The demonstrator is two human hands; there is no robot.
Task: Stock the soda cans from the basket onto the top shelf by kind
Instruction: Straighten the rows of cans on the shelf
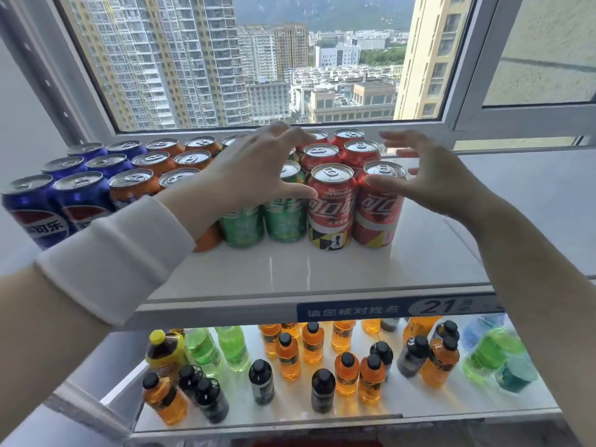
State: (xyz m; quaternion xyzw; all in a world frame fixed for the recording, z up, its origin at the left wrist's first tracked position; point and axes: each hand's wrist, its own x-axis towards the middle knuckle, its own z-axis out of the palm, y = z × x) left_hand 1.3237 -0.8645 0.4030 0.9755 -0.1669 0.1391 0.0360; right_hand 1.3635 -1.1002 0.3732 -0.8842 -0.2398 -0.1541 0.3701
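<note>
**Cans in colour blocks on the top shelf, both hands spread above them**

On the top shelf (322, 272), all the cans stand upright, long axis vertical, pull-tab ends up, and the front row's labels face the camera. From left to right they run in blocks: blue cans (35, 208), orange cans (154, 159), green cans (283, 221), then red cans (329, 208), packed side by side in rows running back to the window (258, 59).

The left hand (254, 169), with its white sleeve (113, 253), arches over the green block, fingers splayed, gripping nothing. The right hand (432, 179) is spread wide beside the rightmost front red can. Its thumb crosses that can's upper wall, but contact cannot be judged. Bottles (290, 359) stand on the shelf below.
</note>
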